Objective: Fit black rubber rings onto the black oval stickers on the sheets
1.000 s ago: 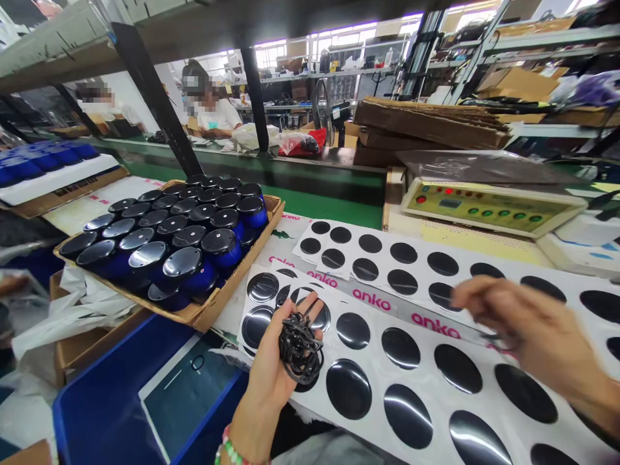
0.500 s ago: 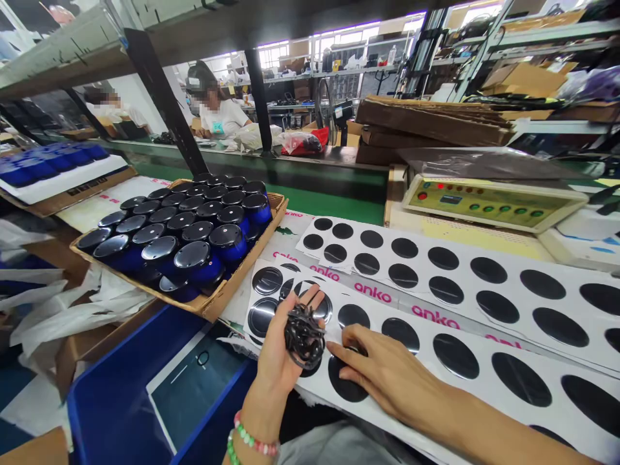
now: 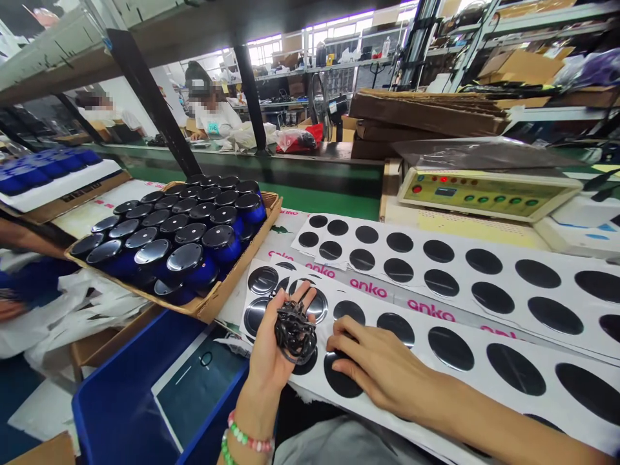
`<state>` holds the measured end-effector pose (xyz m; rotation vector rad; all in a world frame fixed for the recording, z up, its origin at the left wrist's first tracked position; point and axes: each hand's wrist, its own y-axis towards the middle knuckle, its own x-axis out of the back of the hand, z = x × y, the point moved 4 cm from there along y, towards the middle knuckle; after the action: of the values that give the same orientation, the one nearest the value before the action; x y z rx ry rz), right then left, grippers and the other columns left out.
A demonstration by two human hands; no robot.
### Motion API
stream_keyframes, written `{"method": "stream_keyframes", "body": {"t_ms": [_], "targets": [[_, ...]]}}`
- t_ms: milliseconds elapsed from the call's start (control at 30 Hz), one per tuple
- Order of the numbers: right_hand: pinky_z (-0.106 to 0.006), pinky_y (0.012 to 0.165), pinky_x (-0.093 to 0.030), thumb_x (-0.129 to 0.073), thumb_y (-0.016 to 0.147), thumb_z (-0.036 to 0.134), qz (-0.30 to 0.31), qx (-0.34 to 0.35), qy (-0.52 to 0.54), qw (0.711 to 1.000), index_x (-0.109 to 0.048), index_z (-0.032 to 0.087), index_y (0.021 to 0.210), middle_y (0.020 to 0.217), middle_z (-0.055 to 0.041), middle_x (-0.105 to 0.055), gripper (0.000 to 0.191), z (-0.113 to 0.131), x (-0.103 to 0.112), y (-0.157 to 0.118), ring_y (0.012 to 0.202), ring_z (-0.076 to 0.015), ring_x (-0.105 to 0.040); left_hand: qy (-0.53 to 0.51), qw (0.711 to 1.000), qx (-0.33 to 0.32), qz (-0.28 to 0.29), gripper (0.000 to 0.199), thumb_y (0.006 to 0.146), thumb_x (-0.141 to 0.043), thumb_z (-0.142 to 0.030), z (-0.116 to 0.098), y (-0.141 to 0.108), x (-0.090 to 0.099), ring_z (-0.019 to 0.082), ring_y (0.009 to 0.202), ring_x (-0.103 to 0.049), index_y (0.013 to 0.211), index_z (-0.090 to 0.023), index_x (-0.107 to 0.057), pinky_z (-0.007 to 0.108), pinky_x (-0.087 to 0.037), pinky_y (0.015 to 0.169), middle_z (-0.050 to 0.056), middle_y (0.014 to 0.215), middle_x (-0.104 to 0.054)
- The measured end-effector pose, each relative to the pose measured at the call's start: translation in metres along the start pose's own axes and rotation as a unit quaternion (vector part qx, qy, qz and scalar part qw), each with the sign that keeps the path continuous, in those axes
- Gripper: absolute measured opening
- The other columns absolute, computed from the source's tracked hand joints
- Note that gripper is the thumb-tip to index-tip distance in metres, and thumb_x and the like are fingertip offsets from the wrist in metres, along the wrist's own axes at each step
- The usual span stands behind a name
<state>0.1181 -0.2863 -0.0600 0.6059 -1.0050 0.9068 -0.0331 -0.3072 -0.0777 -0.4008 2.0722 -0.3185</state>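
My left hand [image 3: 271, 352], palm up with a bead bracelet at the wrist, holds a bundle of thin black rubbery rings [image 3: 295, 330]. Just to its right, my right hand [image 3: 368, 361] hovers over or rests on a white sheet [image 3: 421, 387] of large black discs. Its fingers are curled near one black disc [image 3: 341, 381]; whether a small piece is between the fingertips is hidden. Clear round pieces [image 3: 263, 280] lie on the sheet's left end. A second sheet with black discs [image 3: 400, 242] lies behind.
A cardboard tray [image 3: 208, 310] of blue, black-topped cylinders stands at left, above a blue bin [image 3: 111, 387]. A control box [image 3: 484, 194] is at back right. Two people sit across the green bench [image 3: 334, 187]. Another person's arm [image 3: 29, 239] shows at far left.
The view has shifted slightly. My left hand still holds the black rings, and my right hand's fingers have curled in more. Another person's arm has appeared at the far left.
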Motion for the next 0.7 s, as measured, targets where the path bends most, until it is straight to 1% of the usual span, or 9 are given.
{"method": "stream_keyframes", "body": {"t_ms": [100,167,233,333,367,500,600,633,700], "targets": [[-0.028,0.057,-0.039,-0.046,0.091,0.022,0.009,-0.018,0.021,1.000,-0.053,0.023,0.095,0.100,-0.0029,-0.055,0.008,-0.001,0.001,0.004,0.075,-0.0155,-0.057,0.005,1.000,-0.001,0.005,0.023,0.093,-0.050,-0.027,0.000,0.001,0.001,0.025,0.121,-0.054,0.076,-0.015,-0.060,0.023,-0.057,0.071,0.013,0.126,-0.059],[-0.027,0.058,-0.039,-0.048,0.090,0.020,0.006,-0.024,0.043,0.999,-0.052,0.022,0.087,0.096,-0.0012,-0.055,0.005,-0.002,0.001,0.004,0.073,-0.0143,-0.057,0.002,1.000,-0.006,0.008,0.021,0.093,-0.051,-0.027,0.000,0.002,0.001,0.026,0.121,-0.054,0.077,-0.015,-0.059,0.024,-0.057,0.071,0.013,0.127,-0.059],[-0.027,0.060,-0.040,-0.047,0.091,0.020,-0.002,-0.031,0.057,0.998,-0.052,0.022,0.089,0.096,-0.0010,-0.056,0.005,-0.003,0.002,0.003,0.074,-0.0143,-0.057,0.002,1.000,-0.008,0.008,0.021,0.093,-0.051,-0.026,0.000,0.003,0.001,0.027,0.120,-0.055,0.078,-0.014,-0.059,0.024,-0.057,0.071,0.014,0.127,-0.058],[-0.028,0.061,-0.042,-0.045,0.093,0.025,-0.019,-0.031,0.042,0.998,-0.052,0.023,0.105,0.105,-0.0038,-0.056,0.014,-0.002,0.000,0.000,0.075,-0.0154,-0.058,-0.001,1.000,-0.009,0.000,0.023,0.093,-0.049,-0.026,0.000,0.002,0.000,0.027,0.120,-0.055,0.077,-0.014,-0.059,0.024,-0.058,0.070,0.015,0.126,-0.059],[-0.028,0.061,-0.042,-0.043,0.094,0.026,-0.024,-0.022,0.036,0.999,-0.053,0.023,0.107,0.106,-0.0046,-0.056,0.016,-0.001,-0.001,0.000,0.075,-0.0153,-0.058,-0.002,1.000,-0.009,-0.003,0.024,0.094,-0.049,-0.026,0.000,0.002,-0.001,0.027,0.120,-0.055,0.076,-0.014,-0.059,0.024,-0.058,0.070,0.015,0.126,-0.059],[-0.026,0.060,-0.041,-0.035,0.096,0.022,-0.039,0.010,0.062,0.997,-0.055,0.021,0.089,0.096,-0.0048,-0.058,0.022,0.001,-0.003,0.002,0.073,-0.0141,-0.057,-0.004,1.000,-0.008,-0.011,0.025,0.094,-0.048,-0.026,0.001,0.000,-0.001,0.027,0.119,-0.056,0.076,-0.014,-0.059,0.024,-0.057,0.070,0.015,0.126,-0.059],[-0.027,0.066,-0.042,-0.037,0.095,0.023,-0.034,0.015,0.166,0.985,-0.052,0.021,0.083,0.095,-0.0043,-0.057,0.019,-0.004,0.002,-0.002,0.077,-0.0147,-0.055,-0.009,1.000,-0.009,-0.011,0.024,0.094,-0.048,-0.025,0.000,0.000,-0.001,0.028,0.119,-0.056,0.076,-0.014,-0.060,0.024,-0.057,0.069,0.015,0.124,-0.060],[-0.028,0.069,-0.043,-0.037,0.095,0.026,-0.028,0.014,0.213,0.977,-0.051,0.021,0.082,0.094,-0.0037,-0.058,0.019,-0.007,0.005,-0.007,0.078,-0.0149,-0.055,-0.012,1.000,-0.009,-0.011,0.024,0.094,-0.049,-0.026,-0.001,0.001,0.000,0.028,0.119,-0.056,0.076,-0.014,-0.060,0.024,-0.057,0.069,0.015,0.123,-0.060],[-0.028,0.071,-0.044,-0.039,0.096,0.032,-0.026,-0.019,0.302,0.953,-0.050,0.023,0.082,0.088,-0.0020,-0.057,0.020,-0.017,0.011,-0.023,0.078,-0.0149,-0.054,-0.012,1.000,-0.006,-0.004,0.024,0.093,-0.050,-0.026,-0.001,0.002,0.000,0.028,0.119,-0.055,0.076,-0.013,-0.061,0.024,-0.056,0.070,0.015,0.123,-0.061]]}}
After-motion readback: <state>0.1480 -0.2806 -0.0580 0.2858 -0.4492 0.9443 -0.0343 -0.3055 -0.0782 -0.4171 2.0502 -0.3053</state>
